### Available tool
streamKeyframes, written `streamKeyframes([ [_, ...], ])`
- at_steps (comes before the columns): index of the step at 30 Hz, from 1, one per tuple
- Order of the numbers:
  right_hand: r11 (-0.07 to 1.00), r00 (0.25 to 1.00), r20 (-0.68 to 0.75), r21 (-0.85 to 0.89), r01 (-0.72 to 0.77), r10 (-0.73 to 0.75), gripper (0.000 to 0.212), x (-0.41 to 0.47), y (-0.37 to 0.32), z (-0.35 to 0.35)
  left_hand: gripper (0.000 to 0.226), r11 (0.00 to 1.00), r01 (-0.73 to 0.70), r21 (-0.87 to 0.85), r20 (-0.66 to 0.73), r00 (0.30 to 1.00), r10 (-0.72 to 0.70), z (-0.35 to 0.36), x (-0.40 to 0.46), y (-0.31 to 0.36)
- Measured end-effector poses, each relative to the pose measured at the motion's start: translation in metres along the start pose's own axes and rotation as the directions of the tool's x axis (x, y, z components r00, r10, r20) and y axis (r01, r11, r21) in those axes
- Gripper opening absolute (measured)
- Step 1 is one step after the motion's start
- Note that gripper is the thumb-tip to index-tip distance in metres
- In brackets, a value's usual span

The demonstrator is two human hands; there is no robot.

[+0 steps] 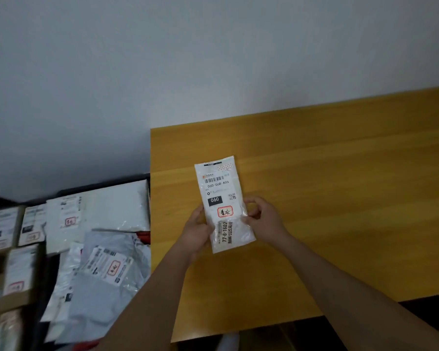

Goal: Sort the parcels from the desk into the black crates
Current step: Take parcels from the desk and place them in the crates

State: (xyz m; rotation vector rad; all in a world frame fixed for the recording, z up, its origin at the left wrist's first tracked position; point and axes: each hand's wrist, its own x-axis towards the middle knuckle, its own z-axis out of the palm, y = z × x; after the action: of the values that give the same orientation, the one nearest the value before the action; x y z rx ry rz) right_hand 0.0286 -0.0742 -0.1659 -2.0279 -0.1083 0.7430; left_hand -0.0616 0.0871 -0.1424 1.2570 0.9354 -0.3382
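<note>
I find one small white parcel held over the wooden desk, label side up, its long axis running away from me. My left hand grips its lower left edge, fingers curled under the film, and my right hand pinches the lower right edge with thumb and fingertips, so both hands are closed on the same item. The wrapper is thin glossy plastic film, wrinkled near the bottom; I judge it light, flat and pliant, likely to sag if taken by one corner and somewhat slick to the fingers. A pinch across the lower third, where the film is bunched, looks the surest hold; the printed label should stay facing up for reading. To my left, below the desk edge, the black crate already carries a large white mailer and a grey poly bag. I cannot tell what the parcel contains, hence fragility is unconfirmed.
</note>
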Motion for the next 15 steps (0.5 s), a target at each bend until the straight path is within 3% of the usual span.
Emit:
streamKeyframes([
  [4, 0.997, 0.997, 0.028, -0.021, 0.068, -0.068, 0.039, -0.038, -0.024, 0.061, 0.065, 1.0, -0.025, 0.005, 0.003, 1.0, 0.025, -0.065, -0.037, -0.023],
  [9, 0.994, 0.978, 0.186, -0.042, 0.1, -0.091, 0.037, -0.097, -0.053, 0.181, 0.068, 1.0, -0.022, 0.018, -0.143, 0.989, 0.024, -0.198, -0.09, -0.074],
  [15, 0.981, 0.911, 0.399, -0.114, 0.156, -0.099, 0.037, -0.137, -0.078, 0.321, 0.051, 0.999, 0.038, -0.029, -0.347, 0.937, -0.046, -0.335, -0.142, -0.13],
])
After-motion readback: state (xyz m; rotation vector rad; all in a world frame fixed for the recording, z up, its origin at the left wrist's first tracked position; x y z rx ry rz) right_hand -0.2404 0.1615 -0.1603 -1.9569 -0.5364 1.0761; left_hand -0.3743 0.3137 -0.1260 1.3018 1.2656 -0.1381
